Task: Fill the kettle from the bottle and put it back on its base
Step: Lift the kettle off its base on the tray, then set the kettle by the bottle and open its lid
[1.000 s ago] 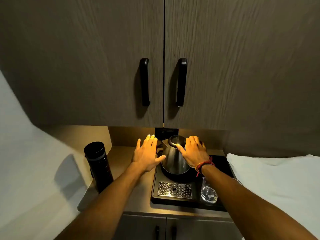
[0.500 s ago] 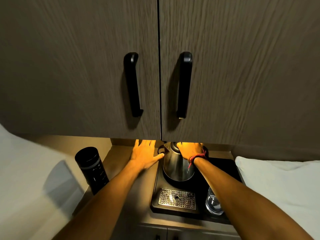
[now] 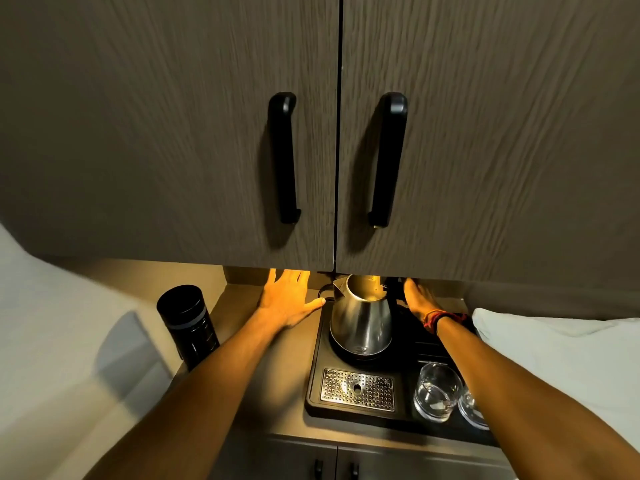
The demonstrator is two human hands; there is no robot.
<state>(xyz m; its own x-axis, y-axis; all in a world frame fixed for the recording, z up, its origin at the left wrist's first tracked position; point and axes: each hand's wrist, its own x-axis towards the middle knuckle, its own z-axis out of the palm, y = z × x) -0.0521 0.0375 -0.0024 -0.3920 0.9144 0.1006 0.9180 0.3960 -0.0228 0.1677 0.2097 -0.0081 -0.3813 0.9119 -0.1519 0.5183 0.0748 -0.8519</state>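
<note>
A steel kettle (image 3: 362, 323) stands on its round black base (image 3: 337, 348) at the back of a black tray (image 3: 317, 375). Its top is open and I can see inside. My left hand (image 3: 287, 301) is spread flat, palm down, just left of the kettle, its thumb almost touching the body. On the kettle's right, my right hand (image 3: 420, 301) lies against the dark handle; its fingertips are hidden under the cabinet edge. A tall black bottle (image 3: 188, 323) stands capped on the counter, far left of both hands.
Dark wood wall cabinet doors (image 3: 173, 133) with black handles hang low over the counter's back. A metal drip grate (image 3: 356, 389) and two glasses (image 3: 437, 393) sit on the tray's front. White bedding (image 3: 561, 341) lies right, and a white wall left.
The kettle's lid has gone from closed to open. My right hand has moved off the top to the handle side. The view has moved closer under the cabinet.
</note>
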